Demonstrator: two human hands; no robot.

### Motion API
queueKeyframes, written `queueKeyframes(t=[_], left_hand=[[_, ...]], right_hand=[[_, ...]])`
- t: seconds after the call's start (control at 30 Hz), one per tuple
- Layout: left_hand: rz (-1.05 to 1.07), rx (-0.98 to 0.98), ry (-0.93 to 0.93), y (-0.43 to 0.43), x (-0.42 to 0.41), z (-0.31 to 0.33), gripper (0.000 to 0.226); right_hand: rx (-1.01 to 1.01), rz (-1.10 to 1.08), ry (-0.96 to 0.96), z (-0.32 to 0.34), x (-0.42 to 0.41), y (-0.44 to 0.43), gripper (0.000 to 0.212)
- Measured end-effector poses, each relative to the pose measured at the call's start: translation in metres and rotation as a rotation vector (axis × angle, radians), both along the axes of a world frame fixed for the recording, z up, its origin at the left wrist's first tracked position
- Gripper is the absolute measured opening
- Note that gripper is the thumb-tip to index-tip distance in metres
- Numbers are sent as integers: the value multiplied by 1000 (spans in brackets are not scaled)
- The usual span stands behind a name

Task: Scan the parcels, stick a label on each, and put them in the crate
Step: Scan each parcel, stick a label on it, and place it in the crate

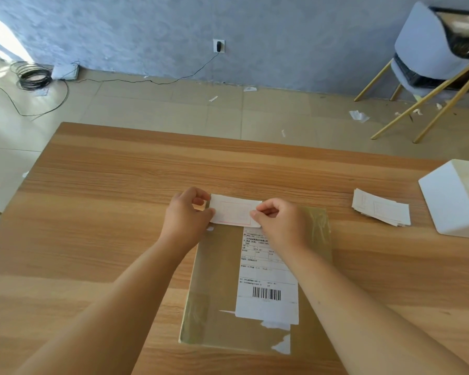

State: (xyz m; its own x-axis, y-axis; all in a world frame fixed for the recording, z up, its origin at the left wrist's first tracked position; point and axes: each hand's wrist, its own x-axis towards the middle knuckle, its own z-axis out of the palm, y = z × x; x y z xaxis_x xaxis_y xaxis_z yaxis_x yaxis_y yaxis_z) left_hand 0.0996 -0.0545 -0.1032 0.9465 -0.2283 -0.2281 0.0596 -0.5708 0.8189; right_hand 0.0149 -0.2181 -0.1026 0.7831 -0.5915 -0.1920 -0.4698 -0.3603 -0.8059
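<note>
One wooden tabletop [92, 198] carried a flat brown parcel [217, 280] near its front edge. Above the parcel's far end, the left hand [184, 215] and right hand [279, 220] each pinched one end of a white label [234, 211] between curled fingers [268, 203].

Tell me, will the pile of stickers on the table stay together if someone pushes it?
Probably not. The pile of stickers is fanned out and loose, so a push would likely spread the sheets across the smooth table. They look thin, so each is probably light and bendy, like the single sticker being held.
</note>
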Motion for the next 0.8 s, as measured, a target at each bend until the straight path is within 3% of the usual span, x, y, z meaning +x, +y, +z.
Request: queueKeyframes(t=[0.2, 0.43, 0.53, 0.63, 0.8], left_hand=[[-36, 32, 5, -3, 4, -3, 21], [-155, 207, -105, -1, 2, -7, 30], [-211, 254, -141, 3, -4, -10, 34], [-233, 232, -138, 9, -10, -14, 38], [-197, 175, -104, 10, -13, -14, 39]], right_hand=[[-101, 76, 12, -4, 4, -1, 14], [-338, 167, 157, -3, 6, -7, 10], [-438, 261, 179, -4, 0, -5, 36], [-499, 354, 210, -9, -6, 3, 39], [-479, 293, 180, -9, -17, -6, 34]])
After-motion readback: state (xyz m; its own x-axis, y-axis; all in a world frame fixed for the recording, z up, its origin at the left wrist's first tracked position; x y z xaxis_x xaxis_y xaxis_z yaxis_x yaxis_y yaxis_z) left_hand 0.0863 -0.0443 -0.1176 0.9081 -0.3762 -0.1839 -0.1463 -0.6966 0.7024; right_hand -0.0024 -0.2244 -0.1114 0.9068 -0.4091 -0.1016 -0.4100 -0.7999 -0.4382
